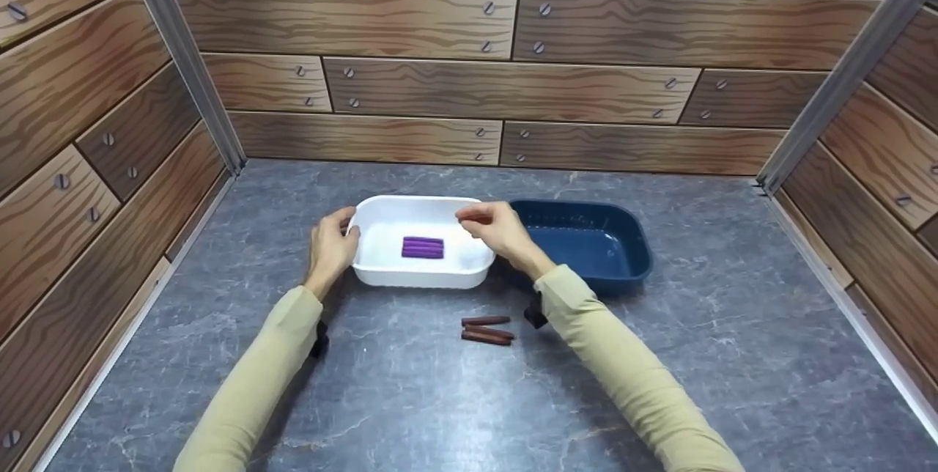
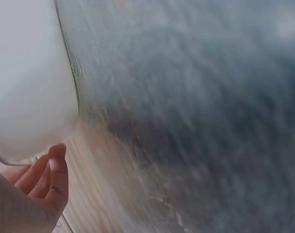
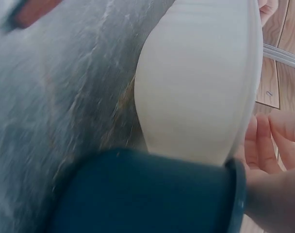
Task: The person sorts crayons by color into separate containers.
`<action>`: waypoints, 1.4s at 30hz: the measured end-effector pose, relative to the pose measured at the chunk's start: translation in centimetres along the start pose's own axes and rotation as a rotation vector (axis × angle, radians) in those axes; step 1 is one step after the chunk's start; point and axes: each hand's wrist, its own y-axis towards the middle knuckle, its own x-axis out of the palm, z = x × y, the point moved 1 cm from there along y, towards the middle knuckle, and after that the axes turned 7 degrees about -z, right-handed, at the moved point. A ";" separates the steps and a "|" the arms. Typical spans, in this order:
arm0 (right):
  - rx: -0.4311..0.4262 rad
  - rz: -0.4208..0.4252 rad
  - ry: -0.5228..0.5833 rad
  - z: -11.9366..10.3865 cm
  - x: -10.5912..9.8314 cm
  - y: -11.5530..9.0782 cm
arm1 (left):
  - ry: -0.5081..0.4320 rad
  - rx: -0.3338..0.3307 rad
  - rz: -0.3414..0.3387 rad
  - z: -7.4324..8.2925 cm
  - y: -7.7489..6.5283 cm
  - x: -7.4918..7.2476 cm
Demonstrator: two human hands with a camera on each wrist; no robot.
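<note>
A white rectangular dish (image 1: pixel 421 278) stands on the table with several short purple sticks (image 1: pixel 423 247) lying side by side on its bottom. My left hand (image 1: pixel 331 246) grips the dish's left rim, thumb near the inner side and fingers outside; the left wrist view shows its fingers (image 2: pixel 58 167) against the outer wall. Above the right rim is my right hand (image 1: pixel 502 230), its loosely bent fingers pointing left over the inside of the dish. Nothing shows between the fingers (image 3: pixel 266 145) in the right wrist view, where the rim hides part of them.
A dark blue dish (image 1: pixel 636 252) stands close to the white one's right side, under my right wrist. Three brown sticks (image 1: pixel 486 338) lie on the grey marbled table (image 1: pixel 410 391) in front. Wood-patterned walls (image 1: pixel 410 87) enclose the back and sides.
</note>
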 end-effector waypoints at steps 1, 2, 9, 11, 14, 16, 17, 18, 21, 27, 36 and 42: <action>-0.002 0.009 0.006 0.0 -0.3 -0.2 | 0.002 0.001 0.003 0.1 0.1 0.0; -0.004 0.021 0.008 0.1 -0.6 -0.5 | 0.003 0.003 0.005 0.2 0.1 0.0; -0.009 0.052 0.028 0.7 -2.6 -2.0 | 0.031 0.030 0.018 1.1 0.3 0.3; -0.022 0.060 0.029 1.0 -3.2 -2.4 | 0.042 0.029 0.022 1.1 0.2 0.4; -0.043 0.076 0.041 1.2 -4.1 -3.4 | 0.055 0.043 0.036 1.3 -0.1 0.7; -0.052 0.089 0.055 1.6 -5.0 -3.8 | 0.070 0.050 0.050 1.5 -0.3 0.8; -0.053 0.095 0.064 1.7 -5.4 -4.1 | 0.079 0.055 0.056 1.6 -0.3 0.9; -0.052 0.102 0.069 1.9 -5.9 -4.4 | 0.087 0.061 0.063 1.9 -0.4 1.1; -0.046 0.129 0.075 2.8 -7.3 -5.1 | 0.110 0.077 0.075 2.5 -0.5 1.5; -0.007 0.136 0.028 3.7 -9.4 -6.6 | 0.080 0.163 0.083 3.9 -1.0 2.4; 0.023 0.187 0.053 4.9 -12.2 -8.8 | -0.012 0.259 0.023 5.8 -2.5 3.9; 0.024 0.331 0.058 5.7 -14.2 -10.1 | -0.099 0.325 0.000 6.9 -3.6 5.1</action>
